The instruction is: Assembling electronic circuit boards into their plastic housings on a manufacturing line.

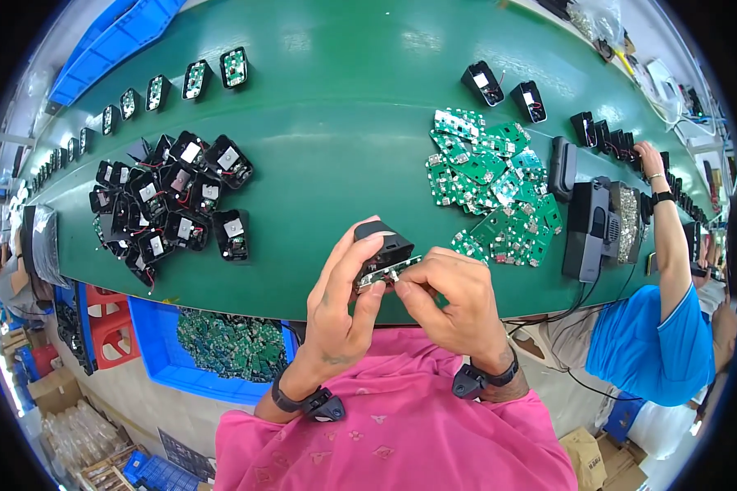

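Observation:
Just past the table's near edge, my left hand (pixel 333 315) is wrapped round a black plastic housing (pixel 391 240), tilted with its opening toward me. A green circuit board (pixel 370 279) with small white parts lies at that opening, under my left thumb. My right hand (pixel 460 301) pinches the board's right end between thumb and fingertips, by a small whitish part. Whether a wire is also in that pinch is hidden. Beyond my right hand spreads a heap of green circuit boards (pixel 499 184). To the left lies a pile of black housings (pixel 192 190) with wires inside.
A blue bin (pixel 157 372) of boards stands below the table on the left. Housings with boards (pixel 195 79) line the far left. At right are a dark grey device (pixel 585 229) with cables and a co-worker in a blue shirt (pixel 651 344), reaching toward a row of housings.

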### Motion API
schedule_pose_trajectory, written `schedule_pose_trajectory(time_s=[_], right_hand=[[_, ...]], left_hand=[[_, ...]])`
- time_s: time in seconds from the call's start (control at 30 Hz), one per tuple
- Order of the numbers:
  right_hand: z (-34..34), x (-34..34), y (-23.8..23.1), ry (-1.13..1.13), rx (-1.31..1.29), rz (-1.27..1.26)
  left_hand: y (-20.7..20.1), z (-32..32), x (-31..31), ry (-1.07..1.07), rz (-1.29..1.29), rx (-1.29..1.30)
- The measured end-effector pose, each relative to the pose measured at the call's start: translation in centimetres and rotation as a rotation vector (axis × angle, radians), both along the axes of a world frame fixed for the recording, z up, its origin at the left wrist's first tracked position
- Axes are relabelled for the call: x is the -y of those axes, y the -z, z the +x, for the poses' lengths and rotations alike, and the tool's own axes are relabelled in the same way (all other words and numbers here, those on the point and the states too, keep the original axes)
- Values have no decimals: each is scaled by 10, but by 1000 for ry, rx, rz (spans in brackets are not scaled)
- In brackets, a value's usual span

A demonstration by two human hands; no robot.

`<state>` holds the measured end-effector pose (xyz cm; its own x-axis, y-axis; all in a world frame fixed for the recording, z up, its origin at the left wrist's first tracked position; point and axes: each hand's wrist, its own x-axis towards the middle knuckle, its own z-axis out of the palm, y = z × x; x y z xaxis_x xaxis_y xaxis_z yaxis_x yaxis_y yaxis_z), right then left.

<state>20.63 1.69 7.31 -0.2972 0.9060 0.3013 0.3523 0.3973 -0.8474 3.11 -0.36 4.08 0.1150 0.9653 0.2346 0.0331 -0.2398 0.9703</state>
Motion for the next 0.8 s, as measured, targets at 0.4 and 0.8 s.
schedule_pose_trajectory(time_s=[0.4, 0.8], right_hand=[[-9, 1, 7, 64, 123, -61], [-3, 9, 37, 286, -389, -581]], left_hand=[[-1, 6, -4, -93, 226, -470], [1, -5, -15, 151, -451, 244]])
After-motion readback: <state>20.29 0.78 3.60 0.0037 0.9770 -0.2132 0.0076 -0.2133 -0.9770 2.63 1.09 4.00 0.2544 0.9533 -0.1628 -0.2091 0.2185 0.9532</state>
